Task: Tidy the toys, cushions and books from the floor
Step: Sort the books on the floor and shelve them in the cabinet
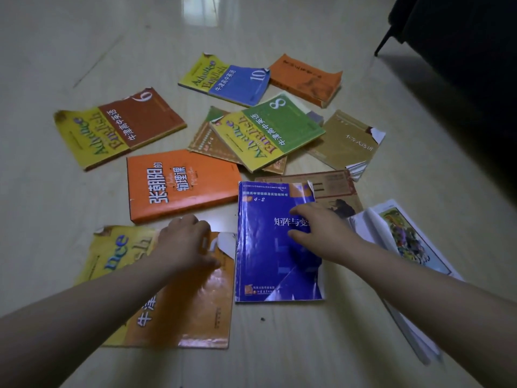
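Several books lie scattered on the pale floor (279, 345). My left hand (184, 245) is on the far edge of a yellow-and-orange English textbook (193, 303) at the near left. Its fingers curl over that edge beside a torn cover corner, and its thumb is on the cover. My right hand (319, 233) rests on a blue book marked 4-2 (268, 264), thumb and fingers lying on the cover near its right edge. Beyond them lie an orange book (181, 183), a yellow-brown one marked 6 (117, 127), a yellow-green one marked 8 (268, 130) and a yellow-blue one marked 10 (226, 79).
An open picture book (405, 242) lies under my right forearm. A brown book (335, 191) sits half under the blue one, a tan book (349, 141) and another orange book (305, 79) lie farther back. Dark furniture with a thin leg (386, 37) stands at the upper right.
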The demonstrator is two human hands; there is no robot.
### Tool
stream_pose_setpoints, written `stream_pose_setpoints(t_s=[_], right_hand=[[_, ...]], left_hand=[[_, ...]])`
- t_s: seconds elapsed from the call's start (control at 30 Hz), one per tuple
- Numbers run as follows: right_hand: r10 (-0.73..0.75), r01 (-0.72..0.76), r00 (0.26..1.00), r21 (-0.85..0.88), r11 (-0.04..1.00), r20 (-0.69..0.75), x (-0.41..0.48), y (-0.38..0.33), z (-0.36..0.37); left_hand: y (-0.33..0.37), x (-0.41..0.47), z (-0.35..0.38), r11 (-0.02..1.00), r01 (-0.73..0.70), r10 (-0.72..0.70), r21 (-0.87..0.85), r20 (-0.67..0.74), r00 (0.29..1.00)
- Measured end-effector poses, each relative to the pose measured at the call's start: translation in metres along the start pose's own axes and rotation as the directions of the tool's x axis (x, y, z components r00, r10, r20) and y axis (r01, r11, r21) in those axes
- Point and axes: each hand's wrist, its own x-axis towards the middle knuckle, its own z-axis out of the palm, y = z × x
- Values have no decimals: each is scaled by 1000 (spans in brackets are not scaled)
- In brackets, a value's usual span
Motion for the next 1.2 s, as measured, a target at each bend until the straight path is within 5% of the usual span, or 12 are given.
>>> stream_pose_setpoints(t_s=[0.2, 0.53, 0.87, 1.0, 1.2], right_hand=[[-29, 31, 999, 48, 998, -32, 28, -7, -1], [-63, 52, 964, -49, 997, -257, 109, -40, 8], [7, -73, 966, -244, 967, -258, 168, -41, 23], [-215, 63, 918, -412, 909, -333, 167, -36, 20], [-387, 267, 853, -346, 900, -349, 126, -22, 17]], left_hand=[[-5, 9, 2, 996, 50, -50, 77, -5, 999], [-45, -1, 1, 913, 185, -206, -364, -20, 978], [-58, 14, 10, 871, 257, -283, -419, 0, 959], [-57, 15, 12, 845, 293, -330, -448, -6, 944], [-47, 14, 14, 825, 333, -398, -456, -52, 916]])
